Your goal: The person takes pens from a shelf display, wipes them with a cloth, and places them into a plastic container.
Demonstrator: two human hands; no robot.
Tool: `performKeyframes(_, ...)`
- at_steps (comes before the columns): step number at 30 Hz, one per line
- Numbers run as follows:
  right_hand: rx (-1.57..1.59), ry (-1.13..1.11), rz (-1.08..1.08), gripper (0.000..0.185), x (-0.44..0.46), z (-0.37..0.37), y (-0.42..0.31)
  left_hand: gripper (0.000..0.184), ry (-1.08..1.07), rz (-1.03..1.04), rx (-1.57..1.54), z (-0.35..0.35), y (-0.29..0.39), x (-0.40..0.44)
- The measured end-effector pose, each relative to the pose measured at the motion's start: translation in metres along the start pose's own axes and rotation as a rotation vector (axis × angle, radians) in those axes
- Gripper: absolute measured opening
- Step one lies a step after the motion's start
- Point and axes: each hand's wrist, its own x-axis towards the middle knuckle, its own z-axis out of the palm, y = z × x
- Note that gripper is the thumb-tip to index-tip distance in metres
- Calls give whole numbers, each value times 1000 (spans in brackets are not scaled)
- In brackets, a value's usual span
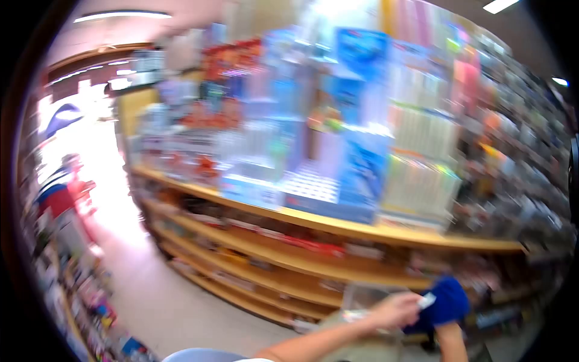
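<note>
A dark blue soft item (447, 301), perhaps cloth, is at the lower right, with a small white tag (427, 300) on its left side. My left hand (398, 310) reaches in from the left with its fingers closed at the tag. Under the blue item is my right hand (447, 332), mostly covered by it, so its fingers do not show. Just behind my left hand there is a clear plastic container (365, 297). The view is blurred by motion.
A long wooden shelf unit (289, 216) stacked with packaged goods curves across the front. Hanging packets (518, 163) fill the right side. An aisle floor (139, 283) runs toward a bright opening at the left, past more goods (75, 289) and a red and blue shape (55, 196).
</note>
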Motion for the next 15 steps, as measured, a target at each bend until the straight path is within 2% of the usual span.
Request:
performKeyframes(1, 60, -125, 232, 17, -26, 15, 21, 38, 9, 158, -2, 5, -15, 10)
performKeyframes(2, -3, -36, 131, 13, -41, 32, 38, 40, 11, 295, 12, 4, -29, 19)
performKeyframes(3, 68, -93, 86, 6, -7, 3, 6, 42, 27, 296, 27, 2, -47, 34)
performKeyframes(4, 106, -168, 53, 8, 18, -30, -22, 40, 29, 257, 43, 3, -50, 41)
performKeyframes(7, 70, 45, -378, 8, 8, -25, 13, 36, 36, 408, 42, 7, -60, 48)
performKeyframes(9, 293, 248, -258, 7, 7, -6, 15, 35, 28, 323, -28, -1, -50, 37)
performKeyframes(11, 738, 447, 277, 6, -1, -2, -25, 36, -3, 292, -217, -4, -72, 48)
performKeyframes(12, 1073, 483, 218, 7, 0, -3, -26, 35, -24, 167, -117, -8, -61, 34)
performKeyframes(13, 374, 144, 168, 9, 14, -26, -37, 44, -50, 6, -52, -4, -22, 0)
performKeyframes(14, 155, 0, 92, 13, 5, -34, -21, 45, 217, -123, -67, 14, 14, -22)
performKeyframes(15, -55, -122, -12, 16, -4, -41, -5, 45, 298, -111, -188, 2, 5, -16)
